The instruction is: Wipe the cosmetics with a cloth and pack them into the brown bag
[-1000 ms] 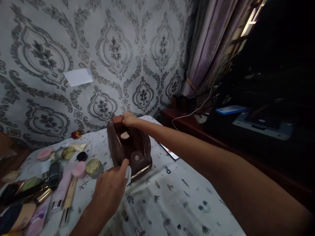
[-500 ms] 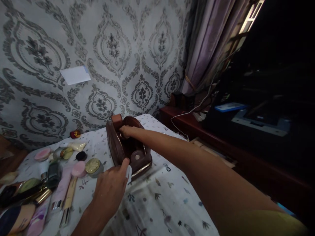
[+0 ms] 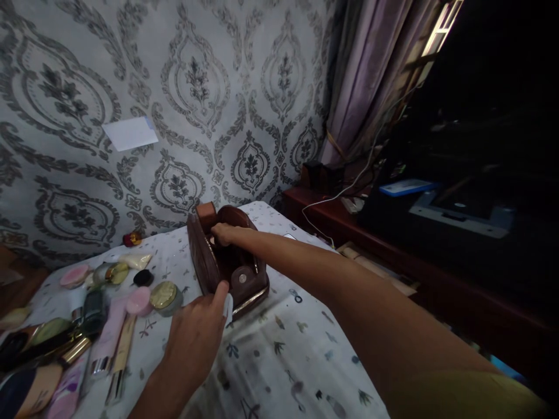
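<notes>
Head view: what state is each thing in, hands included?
Brown bag: unzipped, mouth open.
Left hand: thumb at the bag's near edge, grip unclear.
Right hand: reaching into the bag, grip unclear.
Gold-topped jar: lid on, upright.
Pink tube: lying down.
Cream-coloured tube: lying down.
Purple curtain: gathered and tied.

Patterned grey wall [image 3: 248, 105]; purple curtain [image 3: 367, 70] tied beside a bright window [image 3: 441, 29]; dark-red cabinet [image 3: 310, 201]; dim light.
</notes>
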`<state>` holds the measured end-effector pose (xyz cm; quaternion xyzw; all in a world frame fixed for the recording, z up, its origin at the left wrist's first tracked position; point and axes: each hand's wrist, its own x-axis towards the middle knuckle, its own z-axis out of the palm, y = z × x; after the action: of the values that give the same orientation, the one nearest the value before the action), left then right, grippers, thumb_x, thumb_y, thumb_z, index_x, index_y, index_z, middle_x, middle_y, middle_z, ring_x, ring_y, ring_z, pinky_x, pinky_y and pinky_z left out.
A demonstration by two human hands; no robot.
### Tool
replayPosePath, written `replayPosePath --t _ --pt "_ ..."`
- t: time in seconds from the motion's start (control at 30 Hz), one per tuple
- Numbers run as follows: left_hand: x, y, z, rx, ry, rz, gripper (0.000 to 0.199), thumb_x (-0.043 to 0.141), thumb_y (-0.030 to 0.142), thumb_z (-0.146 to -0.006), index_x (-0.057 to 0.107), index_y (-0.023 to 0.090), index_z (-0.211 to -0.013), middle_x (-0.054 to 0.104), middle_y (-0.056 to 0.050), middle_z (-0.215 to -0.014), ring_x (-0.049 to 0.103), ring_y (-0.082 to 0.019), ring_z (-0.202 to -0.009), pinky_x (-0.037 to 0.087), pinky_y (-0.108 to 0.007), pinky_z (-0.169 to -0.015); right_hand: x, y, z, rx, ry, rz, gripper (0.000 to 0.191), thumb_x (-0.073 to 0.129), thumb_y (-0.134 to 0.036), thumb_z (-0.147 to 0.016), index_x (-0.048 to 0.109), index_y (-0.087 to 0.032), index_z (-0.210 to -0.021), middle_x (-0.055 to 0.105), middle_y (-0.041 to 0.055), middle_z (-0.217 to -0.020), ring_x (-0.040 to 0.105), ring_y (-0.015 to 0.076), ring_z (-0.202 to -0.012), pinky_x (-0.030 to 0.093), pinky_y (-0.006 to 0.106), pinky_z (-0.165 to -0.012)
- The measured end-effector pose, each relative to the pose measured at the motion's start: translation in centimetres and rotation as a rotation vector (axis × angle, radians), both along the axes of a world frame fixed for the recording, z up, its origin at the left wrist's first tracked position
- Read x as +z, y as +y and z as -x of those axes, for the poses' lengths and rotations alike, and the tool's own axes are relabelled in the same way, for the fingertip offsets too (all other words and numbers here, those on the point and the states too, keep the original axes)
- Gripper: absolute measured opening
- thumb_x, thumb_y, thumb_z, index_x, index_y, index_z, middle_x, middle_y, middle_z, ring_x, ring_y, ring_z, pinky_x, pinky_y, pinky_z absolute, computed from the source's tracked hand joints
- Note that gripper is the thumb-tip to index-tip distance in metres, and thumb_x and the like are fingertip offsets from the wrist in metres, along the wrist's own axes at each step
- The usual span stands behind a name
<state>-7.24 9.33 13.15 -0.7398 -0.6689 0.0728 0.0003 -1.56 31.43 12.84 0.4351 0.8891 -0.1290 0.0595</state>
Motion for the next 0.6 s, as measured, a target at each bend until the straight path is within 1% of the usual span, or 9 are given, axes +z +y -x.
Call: replayPosePath --t 0.3,0.5,0.6 --pt "0.1 0.0 0.0 0.011 0.004 0.002 0.046 0.039 0.009 -0.093 0.045 0.020 -0.138 0.074 -0.008 -0.096 0.071 -0.025 -0.091 0.050 -0.034 -0.072 0.0 0.1 0.1 0.013 -0.029 -0.006 0.030 0.060 -0.032 -0.094 0.060 -0.017 -0.120 0.061 0.0090 -0.122 0.063 0.0220 -0.105 0.054 0.042 -0.088" --pt "0.2 -0.2 0.0 0.018 0.010 0.023 0.049 0.042 0.009 -0.093 0.043 0.020 -0.140 0.074 -0.008 -0.099 0.070 -0.025 -0.093 0.051 -0.034 -0.073 -0.2 0.8 0.0 0.043 -0.022 -0.013 0.029 0.062 -0.030 -0.093 0.061 -0.016 -0.118 0.062 0.0093 -0.123 0.062 0.0231 -0.109 0.053 0.043 -0.091" --pt "0.1 -0.2 0.0 0.015 0.008 0.018 0.046 0.039 0.011 -0.095 0.043 0.020 -0.139 0.074 -0.008 -0.099 0.070 -0.025 -0.093 0.051 -0.033 -0.072 -0.2 0.9 0.0 0.032 -0.003 -0.003 0.028 0.063 -0.030 -0.092 0.062 -0.015 -0.117 0.063 0.0090 -0.121 0.062 0.0230 -0.108 0.053 0.044 -0.091"
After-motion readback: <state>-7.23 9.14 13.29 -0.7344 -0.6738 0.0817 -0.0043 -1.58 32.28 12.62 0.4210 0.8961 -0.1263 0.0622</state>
